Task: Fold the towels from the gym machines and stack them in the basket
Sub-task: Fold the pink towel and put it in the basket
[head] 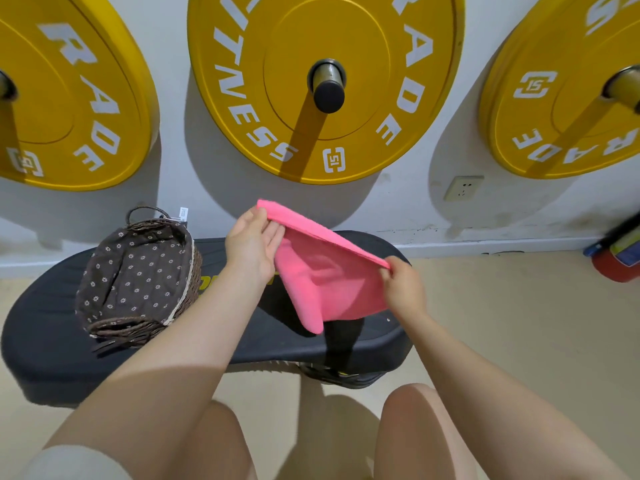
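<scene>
Folding is under way: the left hand (254, 237) and right hand (403, 278) each pinch an end of the pink towel (329, 282) along its doubled top edge, holding it in the air above the black table (45, 341); next it likely needs another fold, then stacking in the lined basket (138, 275) just left.

Bare forearms, pale sleeve (69, 462) at left shoulder
</scene>
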Demonstrator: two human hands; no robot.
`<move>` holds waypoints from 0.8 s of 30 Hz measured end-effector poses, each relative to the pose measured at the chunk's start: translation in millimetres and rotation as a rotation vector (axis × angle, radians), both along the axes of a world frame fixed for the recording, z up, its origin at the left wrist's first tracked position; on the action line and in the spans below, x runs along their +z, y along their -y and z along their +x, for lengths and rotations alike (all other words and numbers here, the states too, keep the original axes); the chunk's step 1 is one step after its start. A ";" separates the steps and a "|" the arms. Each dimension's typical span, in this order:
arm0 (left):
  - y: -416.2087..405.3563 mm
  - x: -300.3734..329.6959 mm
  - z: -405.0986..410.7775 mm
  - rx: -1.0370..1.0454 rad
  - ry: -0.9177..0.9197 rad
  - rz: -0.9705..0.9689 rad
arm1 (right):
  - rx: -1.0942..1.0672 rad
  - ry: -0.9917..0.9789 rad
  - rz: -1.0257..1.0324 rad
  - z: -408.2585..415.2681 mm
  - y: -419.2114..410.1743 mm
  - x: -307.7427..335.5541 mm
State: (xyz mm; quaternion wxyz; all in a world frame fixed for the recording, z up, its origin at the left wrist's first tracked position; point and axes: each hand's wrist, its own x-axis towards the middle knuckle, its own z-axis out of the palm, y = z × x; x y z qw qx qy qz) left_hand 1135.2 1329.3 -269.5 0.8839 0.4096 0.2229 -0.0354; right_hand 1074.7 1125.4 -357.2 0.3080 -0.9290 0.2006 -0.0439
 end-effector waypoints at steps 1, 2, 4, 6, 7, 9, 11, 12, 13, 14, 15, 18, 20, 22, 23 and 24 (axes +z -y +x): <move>-1.1 -8.3 -1.4 0.017 -0.047 0.069 | -0.075 -0.002 0.034 -0.2 7.5 -1.4; -3.0 -17.0 -2.5 0.048 -0.097 0.119 | -0.118 0.005 0.085 -0.2 12.0 -1.7; -8.2 -31.5 -3.6 0.091 -0.159 0.203 | -0.174 0.077 0.242 -0.2 16.1 1.7; -12.8 -38.4 -4.2 0.053 -0.180 0.302 | -0.248 0.185 0.509 1.0 15.2 15.4; -14.5 -40.7 -4.1 0.014 -0.179 0.375 | -0.275 0.235 0.642 2.1 15.9 22.5; -19.2 -40.0 -4.7 -0.025 -0.150 0.584 | -0.272 0.292 0.827 1.8 20.0 35.6; -24.4 -37.2 -2.0 -0.002 -0.084 0.712 | -0.261 0.305 0.902 -1.3 25.3 45.1; -27.0 -35.6 -0.5 0.013 -0.064 0.707 | -0.258 0.304 0.941 -3.3 28.0 46.9; -28.9 -34.1 0.5 0.021 -0.062 0.662 | -0.255 0.303 1.004 -5.5 29.9 47.4; -30.1 -33.4 1.2 0.024 -0.073 0.593 | -0.253 0.312 1.083 -6.8 31.7 46.0; -30.4 -32.4 1.2 0.020 -0.090 0.515 | -0.257 0.334 1.180 -6.8 32.9 44.6; -30.8 -33.2 3.3 -0.025 -0.063 0.320 | -0.303 0.424 1.456 -0.7 37.5 39.1; -31.6 -36.8 6.8 -0.064 0.017 0.378 | -0.324 0.473 1.522 9.0 40.0 36.4; -32.2 -46.6 14.7 -0.094 0.080 0.657 | -0.299 0.504 1.487 24.7 40.9 33.1; -31.8 -50.7 19.0 -0.099 0.093 0.791 | -0.295 0.508 1.457 33.3 41.2 31.4; -31.2 -54.6 25.4 -0.096 0.104 0.874 | -0.300 0.513 1.428 43.3 41.7 30.1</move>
